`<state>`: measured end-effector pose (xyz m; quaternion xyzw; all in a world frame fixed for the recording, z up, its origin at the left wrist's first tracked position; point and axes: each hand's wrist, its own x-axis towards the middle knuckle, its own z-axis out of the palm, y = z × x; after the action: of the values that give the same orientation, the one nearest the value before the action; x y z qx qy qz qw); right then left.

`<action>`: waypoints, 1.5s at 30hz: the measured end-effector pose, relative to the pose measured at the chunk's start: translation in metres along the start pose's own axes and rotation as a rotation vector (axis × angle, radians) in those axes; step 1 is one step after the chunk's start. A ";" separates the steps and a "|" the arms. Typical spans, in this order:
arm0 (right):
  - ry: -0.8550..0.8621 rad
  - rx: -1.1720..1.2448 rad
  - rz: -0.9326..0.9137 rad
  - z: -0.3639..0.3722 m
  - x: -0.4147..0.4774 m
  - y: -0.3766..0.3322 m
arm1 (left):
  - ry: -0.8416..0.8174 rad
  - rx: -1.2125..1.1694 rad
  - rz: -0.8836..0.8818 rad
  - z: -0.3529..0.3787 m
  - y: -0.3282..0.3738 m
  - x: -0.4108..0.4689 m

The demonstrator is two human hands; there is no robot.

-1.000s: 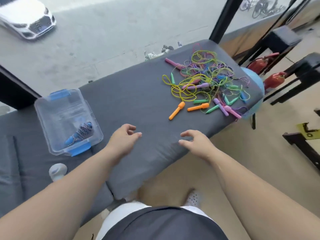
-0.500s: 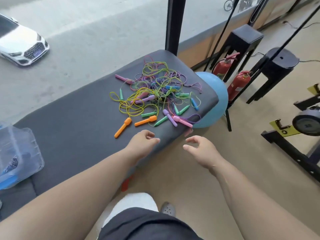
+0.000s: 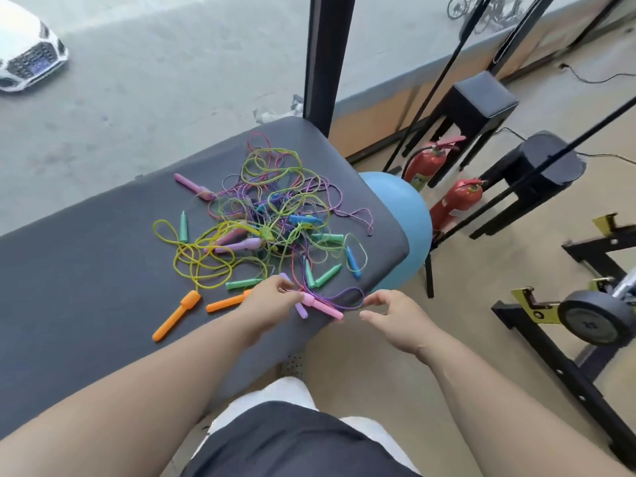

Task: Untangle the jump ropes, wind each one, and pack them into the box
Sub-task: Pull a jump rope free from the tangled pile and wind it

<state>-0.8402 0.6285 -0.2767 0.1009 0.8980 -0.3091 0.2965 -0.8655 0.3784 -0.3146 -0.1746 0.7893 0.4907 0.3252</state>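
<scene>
Jump ropes (image 3: 268, 215) lie in one loose tangle toward the right end of the grey bench (image 3: 86, 270), thin yellow, green, purple and pink cords looped over one another with the coloured handles scattered through and around them. This looks like the very start of untangling: no rope is free yet, and the box is out of view. The left hand (image 3: 272, 297) is at the near edge of the bench, close to its near right corner, fingers curled and pinching the capped end of a pink handle (image 3: 321, 306). That handle lies flat, its long axis running slantwise along the near edge. The capped end, where the cord leaves it, is at the left hand, and the narrow end points out toward the right hand (image 3: 395, 311). A purple cord (image 3: 354, 294) curves away beside it toward the corner, and a short purple handle (image 3: 301, 309) lies just under the pinch. The right hand hovers just past the handle's narrow end, off the bench edge, fingers loosely spread and thumb apart, holding nothing. Two orange handles (image 3: 175, 315) lie apart from the heap, nearer the left, and a blue ball (image 3: 406, 215) sits beyond the bench's right end. The next move probably calls for lifting this handle and following its cord by hand into the heap, easing loops off rather than pulling hard, since a tug would likely tighten the knot at the centre.
</scene>
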 end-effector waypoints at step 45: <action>-0.360 -0.864 -0.617 -0.001 0.390 0.009 | 0.298 0.661 -0.040 0.046 0.047 0.239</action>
<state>-1.1505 0.6353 -0.5126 -0.3518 0.8660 0.0023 0.3554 -1.0518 0.4508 -0.4615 -0.1452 0.9405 0.1716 0.2549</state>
